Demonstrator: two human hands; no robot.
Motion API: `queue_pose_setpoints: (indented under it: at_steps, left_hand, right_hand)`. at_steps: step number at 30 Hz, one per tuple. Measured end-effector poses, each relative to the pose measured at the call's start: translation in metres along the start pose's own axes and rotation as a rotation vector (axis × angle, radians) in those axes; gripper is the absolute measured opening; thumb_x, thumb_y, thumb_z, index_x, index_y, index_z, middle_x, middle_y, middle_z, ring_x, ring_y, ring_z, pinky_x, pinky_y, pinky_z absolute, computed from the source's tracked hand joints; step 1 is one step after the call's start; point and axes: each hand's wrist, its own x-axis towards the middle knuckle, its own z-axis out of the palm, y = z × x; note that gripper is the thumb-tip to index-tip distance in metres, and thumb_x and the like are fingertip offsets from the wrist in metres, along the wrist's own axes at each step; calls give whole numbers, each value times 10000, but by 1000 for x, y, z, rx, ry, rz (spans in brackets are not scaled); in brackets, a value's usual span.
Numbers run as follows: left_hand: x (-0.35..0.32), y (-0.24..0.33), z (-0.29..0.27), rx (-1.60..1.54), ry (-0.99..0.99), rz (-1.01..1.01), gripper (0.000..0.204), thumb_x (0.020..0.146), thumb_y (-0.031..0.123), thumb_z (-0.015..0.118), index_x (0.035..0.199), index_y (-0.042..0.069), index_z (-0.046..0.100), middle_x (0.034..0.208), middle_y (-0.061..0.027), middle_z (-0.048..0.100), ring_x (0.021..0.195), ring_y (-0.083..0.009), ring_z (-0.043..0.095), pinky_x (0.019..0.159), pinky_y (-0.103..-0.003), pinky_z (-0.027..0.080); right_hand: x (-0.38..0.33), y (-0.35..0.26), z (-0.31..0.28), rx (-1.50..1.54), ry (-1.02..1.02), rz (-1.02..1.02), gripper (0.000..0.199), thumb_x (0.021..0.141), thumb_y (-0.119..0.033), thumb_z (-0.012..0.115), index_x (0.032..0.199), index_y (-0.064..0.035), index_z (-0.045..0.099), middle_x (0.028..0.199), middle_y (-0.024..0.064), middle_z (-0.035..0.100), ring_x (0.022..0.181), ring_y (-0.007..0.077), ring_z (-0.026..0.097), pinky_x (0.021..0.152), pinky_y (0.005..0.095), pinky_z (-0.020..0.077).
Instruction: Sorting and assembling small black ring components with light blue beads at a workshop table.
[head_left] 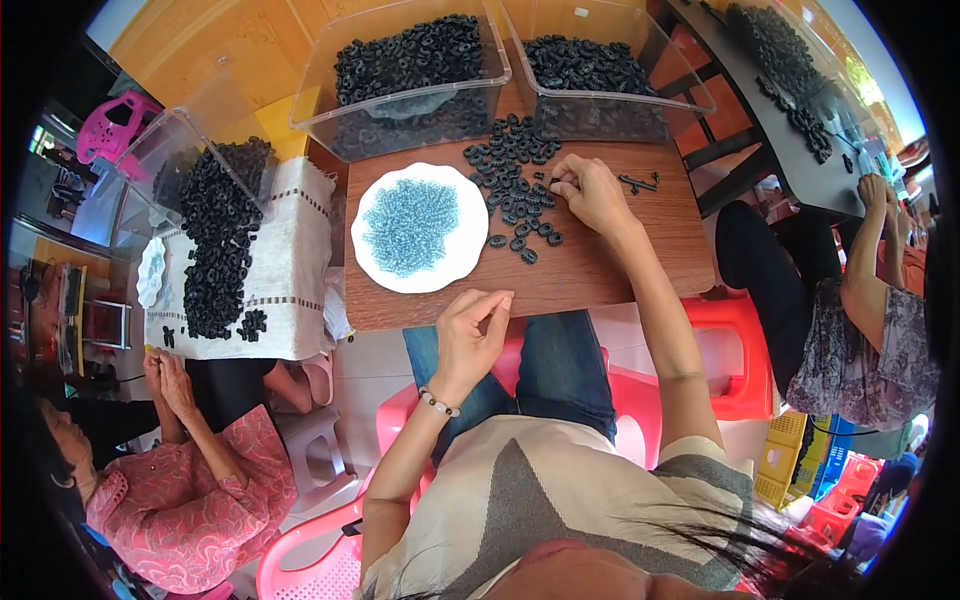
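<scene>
Over the front edge of the brown table [590,280], my left hand [468,342] is closed in a pinch, thumb against fingers. Whatever it holds, if anything, is too small to make out. My right hand [597,198] is also closed, its fingertips together at the right side of a loose pile of black ring-shaped parts [515,170]. What sits between those fingertips is not clear. To the left of the pile stands a white scalloped plate [372,270] heaped with small clear bluish beads [412,225]. A few black stick-like pieces [638,184] lie right of my right hand.
Two clear bins, the left bin [400,110] and the right bin [620,100], stand at the back, filled with black parts. At left, a person in pink [190,480] sits by a cloth-covered table [290,260] with more black parts. Another person [860,340] works at right, near a red stool [735,350].
</scene>
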Motion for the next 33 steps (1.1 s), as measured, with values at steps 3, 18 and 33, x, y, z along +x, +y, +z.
queue_pose_setpoints:
  at_steps: [3,18,33]
  left_hand:
    - [4,7,0,-37,7,-34,149,946,79,717,1057,-3,773,889,-129,723,755,-228,695,685,-316,531]
    - [2,-2,-17,-667,-180,-319,378,1035,185,668,1352,-21,654,1057,-102,759,873,-139,711,814,-277,571]
    - [-4,-6,-24,-564,43,-291,302,1060,189,632,1294,13,707,1041,-53,707,869,-84,653,766,-235,543]
  right_hand:
    - [-11,-1,-5,180,23,17,167,860,-86,776,1012,-33,731,891,119,730,813,287,668,776,398,537]
    - [-83,-77,2,561,-261,-484,129,886,-113,807,1001,-81,756,888,4,676,876,132,581,705,299,477]
    - [-13,-87,44,101,-117,-419,54,843,-93,766,892,-70,758,902,94,721,894,280,609,886,386,425]
